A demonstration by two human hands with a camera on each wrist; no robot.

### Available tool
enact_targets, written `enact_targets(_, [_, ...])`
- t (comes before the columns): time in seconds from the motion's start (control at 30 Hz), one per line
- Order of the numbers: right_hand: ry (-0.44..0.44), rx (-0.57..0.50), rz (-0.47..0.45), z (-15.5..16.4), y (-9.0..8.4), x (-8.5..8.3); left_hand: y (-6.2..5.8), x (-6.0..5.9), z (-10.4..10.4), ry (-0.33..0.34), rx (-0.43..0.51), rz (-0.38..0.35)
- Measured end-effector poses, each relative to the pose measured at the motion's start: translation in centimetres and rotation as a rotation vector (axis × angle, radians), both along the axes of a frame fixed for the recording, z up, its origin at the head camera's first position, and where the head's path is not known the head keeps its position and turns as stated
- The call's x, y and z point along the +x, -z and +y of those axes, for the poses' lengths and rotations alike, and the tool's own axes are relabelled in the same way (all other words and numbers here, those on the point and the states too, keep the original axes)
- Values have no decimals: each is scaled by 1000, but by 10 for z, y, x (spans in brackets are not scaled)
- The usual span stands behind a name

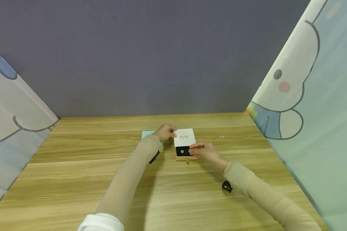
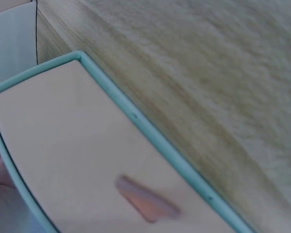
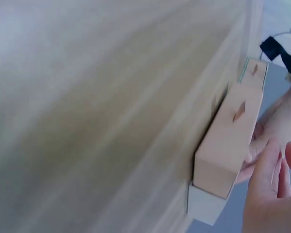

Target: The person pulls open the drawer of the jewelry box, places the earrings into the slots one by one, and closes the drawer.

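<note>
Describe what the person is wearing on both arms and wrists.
Both arms wear thin, close-fitting beige sleeves down to the wrists; the left hand and right hand are bare. A white cuff or band shows on the left arm at the frame's lower edge. Each wrist carries a small black strap.

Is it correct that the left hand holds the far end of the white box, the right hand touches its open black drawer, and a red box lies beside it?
No. The box beside the white box is teal, not red, as the head view shows. The rest holds.
</note>
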State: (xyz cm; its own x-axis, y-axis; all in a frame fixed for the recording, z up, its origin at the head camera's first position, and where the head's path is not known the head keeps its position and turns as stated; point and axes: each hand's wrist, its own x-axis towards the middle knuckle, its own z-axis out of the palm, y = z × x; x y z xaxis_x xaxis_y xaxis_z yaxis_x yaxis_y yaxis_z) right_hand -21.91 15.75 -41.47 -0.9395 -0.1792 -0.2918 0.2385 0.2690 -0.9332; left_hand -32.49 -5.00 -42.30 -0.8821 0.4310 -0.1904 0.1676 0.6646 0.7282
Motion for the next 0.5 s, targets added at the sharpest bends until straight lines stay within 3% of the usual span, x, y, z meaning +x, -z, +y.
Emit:
enact_targets(0.3, [-36,-194,-186,1,8,23,-5,1,0,4,3,10])
enact_targets(0.5, [-1,-231,-249,-4,21,30,2,0,0,1,6,3])
